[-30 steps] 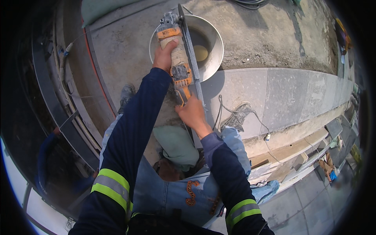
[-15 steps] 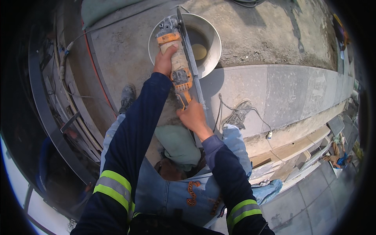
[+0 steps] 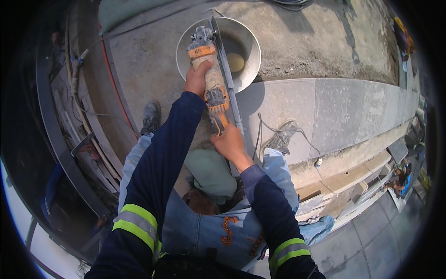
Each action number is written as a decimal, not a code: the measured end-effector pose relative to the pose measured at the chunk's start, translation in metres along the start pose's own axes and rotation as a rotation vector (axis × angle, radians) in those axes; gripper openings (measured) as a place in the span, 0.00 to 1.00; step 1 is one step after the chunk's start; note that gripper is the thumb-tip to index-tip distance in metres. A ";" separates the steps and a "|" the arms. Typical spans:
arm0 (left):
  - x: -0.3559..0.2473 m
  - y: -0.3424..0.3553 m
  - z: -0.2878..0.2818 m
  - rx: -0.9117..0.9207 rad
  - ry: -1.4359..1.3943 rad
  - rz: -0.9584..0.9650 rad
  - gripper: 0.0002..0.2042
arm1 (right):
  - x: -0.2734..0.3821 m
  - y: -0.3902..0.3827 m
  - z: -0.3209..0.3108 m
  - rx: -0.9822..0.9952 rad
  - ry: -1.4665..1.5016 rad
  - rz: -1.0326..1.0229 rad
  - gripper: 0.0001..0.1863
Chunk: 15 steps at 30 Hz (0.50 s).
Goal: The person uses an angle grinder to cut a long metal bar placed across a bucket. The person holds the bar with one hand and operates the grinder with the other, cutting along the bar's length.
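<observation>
My left hand [image 3: 197,79] is wrapped around the taped middle of an orange and grey angle grinder [image 3: 215,83]. My right hand [image 3: 231,146] grips its rear handle, closer to my body. At the far end the dark cutting disc [image 3: 215,27] stands edge-on, at the end of a narrow grey stone strip [image 3: 234,104]. This strip runs close along the grinder's right side, reaching over a white round bucket [image 3: 254,55]. Inside the bucket is something murky with a pale round patch. Whether the disc touches the strip, I cannot tell.
My boots [image 3: 151,117] straddle the work. Grey stone slabs [image 3: 337,107] lie to the right, crossed by a black cable [image 3: 301,131] with a plug. A green sack [image 3: 211,174] lies between my legs. An orange cord [image 3: 110,74] runs along the left. Another person [image 3: 400,180] is far right.
The grinder's head has come slightly down and right in view, and its rear handle sits a little lower. Both hands keep their hold. The person far right has shifted posture.
</observation>
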<state>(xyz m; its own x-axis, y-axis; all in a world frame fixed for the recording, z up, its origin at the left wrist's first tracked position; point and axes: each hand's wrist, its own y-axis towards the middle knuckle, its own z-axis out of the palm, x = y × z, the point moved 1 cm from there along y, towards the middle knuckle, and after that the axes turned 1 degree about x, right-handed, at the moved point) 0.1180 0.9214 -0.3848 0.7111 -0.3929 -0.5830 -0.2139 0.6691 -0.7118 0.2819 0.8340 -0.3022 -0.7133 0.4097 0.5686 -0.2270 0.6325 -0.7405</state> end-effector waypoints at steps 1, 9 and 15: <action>0.001 0.000 -0.001 -0.001 -0.004 0.006 0.22 | 0.000 0.000 0.001 -0.005 -0.007 -0.005 0.28; -0.005 0.001 0.003 0.008 -0.006 0.014 0.23 | 0.007 0.003 -0.003 0.011 -0.037 0.008 0.27; -0.011 0.004 0.004 0.005 0.020 -0.013 0.24 | 0.008 0.007 -0.002 0.011 -0.017 -0.017 0.27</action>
<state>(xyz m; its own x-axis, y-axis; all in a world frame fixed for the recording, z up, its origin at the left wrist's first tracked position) 0.1117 0.9306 -0.3794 0.7007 -0.4141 -0.5810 -0.2007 0.6671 -0.7175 0.2762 0.8434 -0.3024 -0.7204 0.3877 0.5750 -0.2464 0.6320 -0.7348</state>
